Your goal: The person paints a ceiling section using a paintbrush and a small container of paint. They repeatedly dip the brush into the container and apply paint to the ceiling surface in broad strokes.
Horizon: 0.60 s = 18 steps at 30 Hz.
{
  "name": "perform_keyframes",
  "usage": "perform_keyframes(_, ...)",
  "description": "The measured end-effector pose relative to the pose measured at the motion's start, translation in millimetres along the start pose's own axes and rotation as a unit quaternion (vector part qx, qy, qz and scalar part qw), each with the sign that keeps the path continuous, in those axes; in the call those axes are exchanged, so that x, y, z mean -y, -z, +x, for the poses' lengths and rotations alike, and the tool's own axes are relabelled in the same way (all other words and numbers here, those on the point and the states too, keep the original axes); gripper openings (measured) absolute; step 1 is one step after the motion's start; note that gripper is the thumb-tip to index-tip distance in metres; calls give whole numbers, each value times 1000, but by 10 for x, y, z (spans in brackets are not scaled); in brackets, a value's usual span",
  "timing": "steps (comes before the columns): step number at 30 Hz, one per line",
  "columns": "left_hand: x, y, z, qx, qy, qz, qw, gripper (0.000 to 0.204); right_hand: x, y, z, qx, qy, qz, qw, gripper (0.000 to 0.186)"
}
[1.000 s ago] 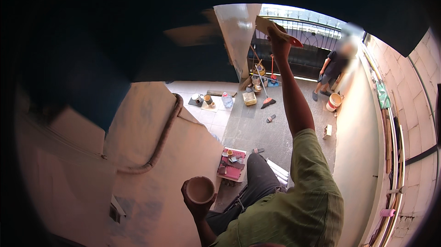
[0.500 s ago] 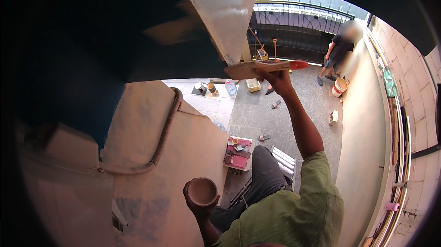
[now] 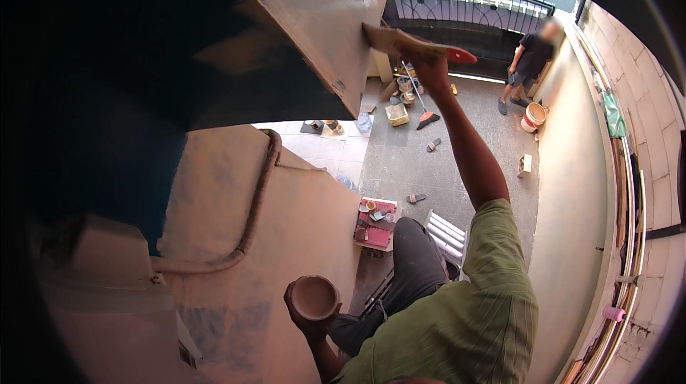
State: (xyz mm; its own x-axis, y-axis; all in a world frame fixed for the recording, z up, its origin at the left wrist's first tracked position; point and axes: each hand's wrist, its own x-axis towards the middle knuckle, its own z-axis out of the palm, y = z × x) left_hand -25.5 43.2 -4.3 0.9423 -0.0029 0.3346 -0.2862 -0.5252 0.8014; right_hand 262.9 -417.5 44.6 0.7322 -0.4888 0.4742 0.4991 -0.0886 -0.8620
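Observation:
My left hand [image 3: 309,318] grips a round pot [image 3: 315,297] with pinkish-brown contents, low in the head view. My right arm is raised, and my right hand [image 3: 427,66] is closed round a wide flat brush [image 3: 449,52] with a red-tipped handle. The brush's bristle end rests against a pale, smooth face of the overhead structure [image 3: 329,12], whose adjoining face is very dark. My bent leg in dark trousers [image 3: 414,255] is over a white-runged ladder [image 3: 444,237], high above the floor.
Below are a pink tray [image 3: 371,234] with small items, slippers [image 3: 416,198], a broom [image 3: 427,121], containers [image 3: 396,114] and buckets [image 3: 534,116]. A person [image 3: 532,55] stands by the black gate [image 3: 457,41]. A rusty pipe [image 3: 254,220] bends along the left wall; long poles [image 3: 625,205] line the right.
My right hand swept the brush down to the structure's lower edge, then back up onto the pale face. The view has shifted, showing more of that face. My left hand still holds the pot.

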Motion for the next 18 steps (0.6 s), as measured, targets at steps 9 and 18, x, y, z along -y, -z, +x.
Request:
perform_keyframes(9,-3,-74,99,20,-20,-6,1000,96,315,90,-958,65,-68,78,992,31)
perform_keyframes(18,63,-93,124,29,-6,11,999,101,-217,230,797,-46,44,76,995,33)
